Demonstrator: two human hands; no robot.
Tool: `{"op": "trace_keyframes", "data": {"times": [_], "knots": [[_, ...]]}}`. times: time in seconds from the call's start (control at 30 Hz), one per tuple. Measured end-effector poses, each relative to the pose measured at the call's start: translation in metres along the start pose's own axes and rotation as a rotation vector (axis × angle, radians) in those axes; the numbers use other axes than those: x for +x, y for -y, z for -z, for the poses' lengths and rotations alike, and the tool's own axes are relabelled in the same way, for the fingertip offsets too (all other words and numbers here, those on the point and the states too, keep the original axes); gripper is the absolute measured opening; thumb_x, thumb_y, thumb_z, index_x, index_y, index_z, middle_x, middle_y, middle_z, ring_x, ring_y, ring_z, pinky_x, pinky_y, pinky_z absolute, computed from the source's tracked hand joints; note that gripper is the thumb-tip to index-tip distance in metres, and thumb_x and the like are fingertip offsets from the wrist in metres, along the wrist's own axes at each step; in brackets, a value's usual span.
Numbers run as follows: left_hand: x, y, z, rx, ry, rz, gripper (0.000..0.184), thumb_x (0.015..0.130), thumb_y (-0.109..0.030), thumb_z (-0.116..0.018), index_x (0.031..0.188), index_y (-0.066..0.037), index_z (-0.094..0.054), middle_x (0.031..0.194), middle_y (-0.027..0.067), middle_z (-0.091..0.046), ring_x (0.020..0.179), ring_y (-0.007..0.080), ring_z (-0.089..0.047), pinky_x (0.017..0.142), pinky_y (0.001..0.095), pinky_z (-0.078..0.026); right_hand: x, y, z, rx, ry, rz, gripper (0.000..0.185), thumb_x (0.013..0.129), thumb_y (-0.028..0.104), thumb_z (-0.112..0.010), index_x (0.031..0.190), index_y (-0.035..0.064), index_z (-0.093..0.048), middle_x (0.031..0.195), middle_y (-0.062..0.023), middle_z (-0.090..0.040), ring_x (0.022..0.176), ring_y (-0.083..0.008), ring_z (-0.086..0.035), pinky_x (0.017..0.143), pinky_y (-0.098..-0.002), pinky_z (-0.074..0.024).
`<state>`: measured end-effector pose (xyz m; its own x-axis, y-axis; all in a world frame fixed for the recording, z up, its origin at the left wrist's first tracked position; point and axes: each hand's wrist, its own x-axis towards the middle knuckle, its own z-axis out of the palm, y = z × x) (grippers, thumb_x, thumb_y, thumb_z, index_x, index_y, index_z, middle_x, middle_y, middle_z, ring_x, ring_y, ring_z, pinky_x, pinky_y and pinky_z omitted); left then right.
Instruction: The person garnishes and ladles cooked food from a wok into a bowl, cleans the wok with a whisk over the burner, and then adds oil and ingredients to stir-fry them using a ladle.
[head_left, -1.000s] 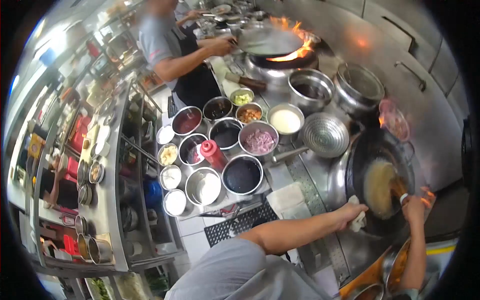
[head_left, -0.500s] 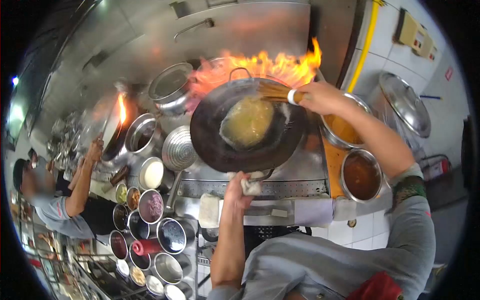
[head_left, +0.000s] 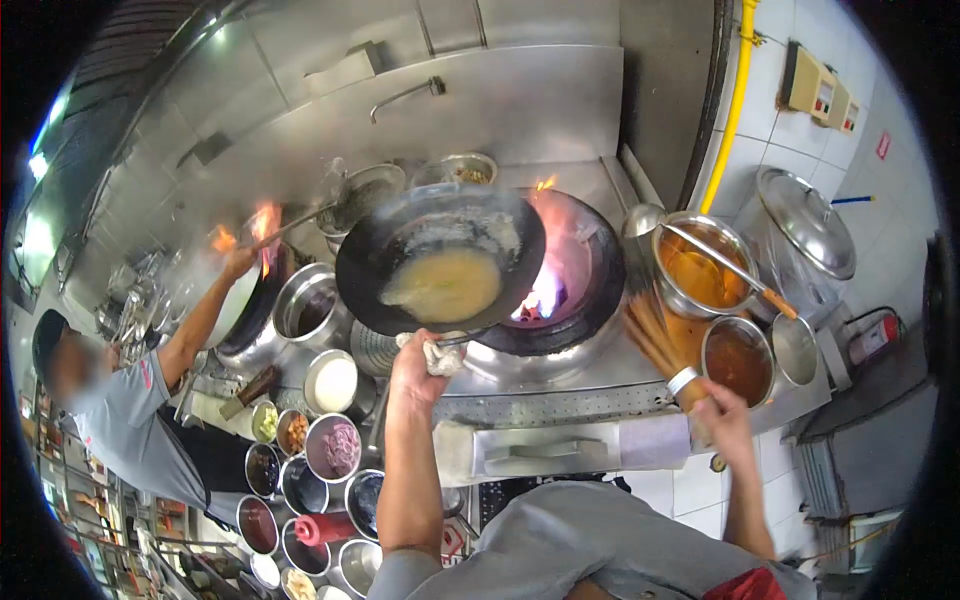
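My left hand (head_left: 415,375) is closed on the near handle of a black wok (head_left: 365,285), with a folded white cloth (head_left: 445,358) at the grip. Yellowish, cloudy liquid (head_left: 450,283) pools inside the wok, which is held tilted and off to the left of the burner (head_left: 592,315). Flames (head_left: 545,292) burn in that uncovered burner. In my right hand (head_left: 722,412) is a bamboo wok brush (head_left: 655,335) with a white band, its bristles pointing up and away over the stove's front right. The brush and hand are slightly blurred.
On the right, a ladle (head_left: 735,265) lies across a pot of orange liquid (head_left: 705,285), beside a bowl of red-brown sauce (head_left: 740,362). Ingredient containers, including sliced onion (head_left: 340,448), stand front left. A co-worker (head_left: 130,400) handles another flaming wok at left.
The wok has come off the burner and moved left, leaving the fire exposed; the large flames behind have shrunk. My right hand has drawn the brush out of the wok, down toward me.
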<state>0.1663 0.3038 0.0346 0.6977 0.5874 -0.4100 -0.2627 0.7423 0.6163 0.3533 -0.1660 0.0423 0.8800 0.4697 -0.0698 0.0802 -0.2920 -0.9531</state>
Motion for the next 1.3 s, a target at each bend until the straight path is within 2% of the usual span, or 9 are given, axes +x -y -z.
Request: {"op": "trace_keyframes", "data": {"times": [0.07, 0.17, 0.27, 0.47, 0.6, 0.83, 0.93, 1.1, 1.3], "knots": [[0.030, -0.020, 0.028, -0.049, -0.024, -0.026, 0.017, 0.089, -0.011, -0.051, 0.102, -0.001, -0.058, 0.105, 0.0161, -0.064, 0.089, 0.0324, -0.065, 0.075, 0.0482, -0.059, 0.001, -0.065, -0.037, -0.242, -0.128, -0.001, 0.050, 0.086, 0.018, -0.074, 0.130, -0.0018, -0.061, 0.109, -0.0174, -0.070, 0.091, -0.0225, -0.068, 0.084, -0.0391, -0.0552], [0.062, -0.062, 0.044, 0.020, 0.030, -0.072, 0.015, 0.090, -0.011, -0.051, 0.100, -0.001, -0.057, 0.097, 0.0148, -0.064, 0.084, 0.0311, -0.065, 0.071, 0.0474, -0.058, -0.003, -0.102, -0.080, -0.515, -0.302, 0.141, 0.052, 0.083, 0.020, -0.074, 0.129, -0.0006, -0.061, 0.110, -0.0228, -0.068, 0.099, -0.0343, -0.067, 0.090, -0.0427, -0.0518], [0.085, -0.094, 0.034, 0.024, -0.002, -0.142, 0.012, 0.088, -0.010, -0.051, 0.094, -0.001, -0.057, 0.090, 0.0137, -0.063, 0.077, 0.0297, -0.064, 0.067, 0.0462, -0.058, -0.003, -0.118, -0.099, -0.690, -0.322, 0.019, 0.053, 0.082, 0.021, -0.073, 0.129, 0.0015, -0.060, 0.111, -0.0247, -0.065, 0.100, -0.0426, -0.063, 0.089, -0.0461, -0.0513], [0.156, -0.170, 0.014, 0.078, -0.096, -0.194, 0.010, 0.083, -0.008, -0.053, 0.090, -0.004, -0.059, 0.083, 0.0121, -0.065, 0.074, 0.0309, -0.067, 0.066, 0.0471, -0.059, 0.004, -0.133, -0.101, -0.643, -0.369, 0.041, 0.056, 0.080, 0.018, -0.073, 0.132, 0.0011, -0.058, 0.111, -0.0246, -0.062, 0.100, -0.0419, -0.062, 0.088, -0.0467, -0.0510], [0.250, -0.217, 0.030, 0.181, -0.161, -0.458, 0.025, 0.085, -0.010, -0.055, 0.108, -0.001, -0.058, 0.097, 0.0126, -0.066, 0.084, 0.0302, -0.068, 0.071, 0.0472, -0.058, -0.003, -0.112, -0.105, -0.633, -0.384, 0.010, 0.056, 0.080, 0.017, -0.072, 0.132, 0.0014, -0.058, 0.109, -0.0241, -0.063, 0.098, -0.0421, -0.062, 0.088, -0.0470, -0.0507], [0.307, -0.268, -0.022, 0.516, -0.745, -0.644, 0.065, 0.075, -0.012, -0.066, 0.131, 0.004, -0.037, 0.123, 0.0244, -0.056, 0.103, 0.0353, -0.064, 0.085, 0.0455, -0.054, -0.001, -0.112, -0.109, -0.635, -0.423, 0.024, 0.051, 0.079, 0.014, -0.071, 0.128, 0.0020, -0.060, 0.107, -0.0242, -0.063, 0.096, -0.0423, -0.062, 0.087, -0.0477, -0.0506], [0.301, -0.271, -0.063, 0.427, -0.885, -0.609, 0.064, 0.080, -0.013, -0.067, 0.136, -0.001, -0.040, 0.121, 0.0197, -0.058, 0.091, 0.0275, -0.067, 0.077, 0.0395, -0.056, 0.000, -0.110, -0.110, -0.631, -0.438, 0.026, 0.050, 0.079, 0.014, -0.071, 0.126, 0.0015, -0.061, 0.106, -0.0246, -0.063, 0.096, -0.0425, -0.062, 0.087, -0.0477, -0.0505], [0.282, -0.249, -0.118, 0.817, -1.050, -0.629, 0.059, 0.083, -0.021, -0.065, 0.132, -0.001, -0.039, 0.125, 0.0334, -0.050, 0.107, 0.0469, -0.061, 0.092, 0.0514, -0.052, 0.000, -0.111, -0.111, -0.643, -0.425, 0.012, 0.050, 0.080, 0.014, -0.071, 0.127, 0.0000, -0.059, 0.107, -0.0260, -0.062, 0.099, -0.0432, -0.061, 0.087, -0.0483, -0.0502], [0.290, -0.193, -0.159, 1.059, -0.994, -0.949, 0.052, 0.080, -0.015, -0.065, 0.124, 0.001, -0.041, 0.117, 0.0303, -0.049, 0.103, 0.0491, -0.060, 0.091, 0.0519, -0.052, -0.002, -0.106, -0.111, -0.640, -0.389, -0.019, 0.056, 0.078, 0.018, -0.072, 0.129, -0.0013, -0.058, 0.109, -0.0274, -0.061, 0.100, -0.0446, -0.060, 0.090, -0.0486, -0.0494]]}}
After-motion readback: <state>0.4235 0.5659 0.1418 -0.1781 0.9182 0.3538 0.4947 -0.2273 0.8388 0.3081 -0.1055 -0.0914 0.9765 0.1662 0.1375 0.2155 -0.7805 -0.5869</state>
